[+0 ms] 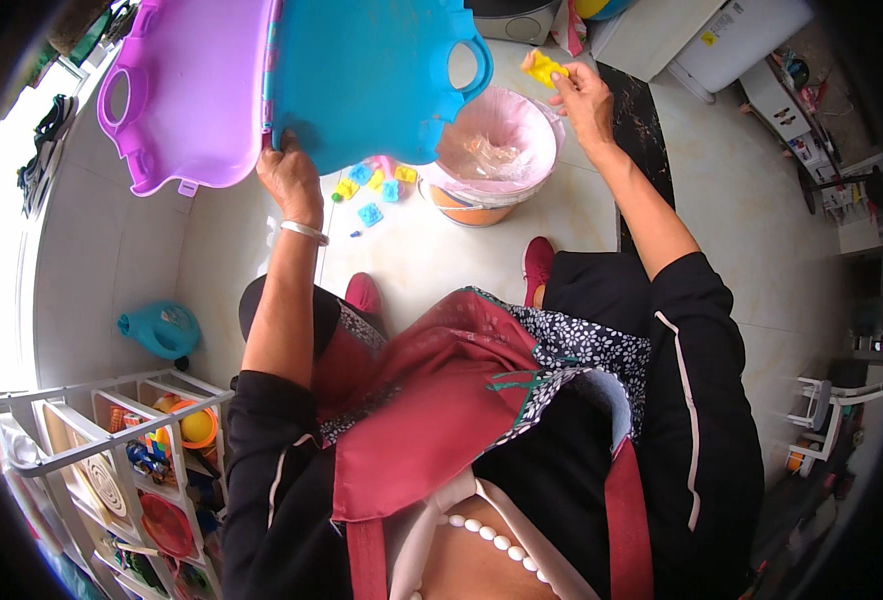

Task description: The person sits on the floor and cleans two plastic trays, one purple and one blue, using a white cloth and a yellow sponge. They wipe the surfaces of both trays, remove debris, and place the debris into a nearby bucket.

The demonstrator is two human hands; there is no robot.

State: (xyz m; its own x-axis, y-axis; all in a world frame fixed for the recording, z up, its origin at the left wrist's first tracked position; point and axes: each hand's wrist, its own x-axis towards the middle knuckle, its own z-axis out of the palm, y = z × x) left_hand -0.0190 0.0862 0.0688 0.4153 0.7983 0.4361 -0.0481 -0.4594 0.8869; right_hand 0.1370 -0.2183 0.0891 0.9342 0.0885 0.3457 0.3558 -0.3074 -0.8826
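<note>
My left hand (291, 180) grips the lower edge of an opened plastic case near its hinge; one half is purple (201, 82), the other blue (366, 82). At the upper right, my right hand (585, 97) holds a small yellow plastic piece (545, 69) between thumb and fingers, above and right of a lined bucket. The bucket (479, 210) has a pink plastic liner (535, 135) with crumpled clear plastic (486, 159) inside. Several small yellow and blue toy pieces (370, 214) lie on the floor below the blue half.
A white shelf rack (104, 442) holding toys stands at lower left, with a blue jug (160, 328) behind it. My red shoes (538, 262) are on the tiled floor beyond the apron. A white cabinet (655, 37) stands at upper right; a small white stand (824, 420) is at far right.
</note>
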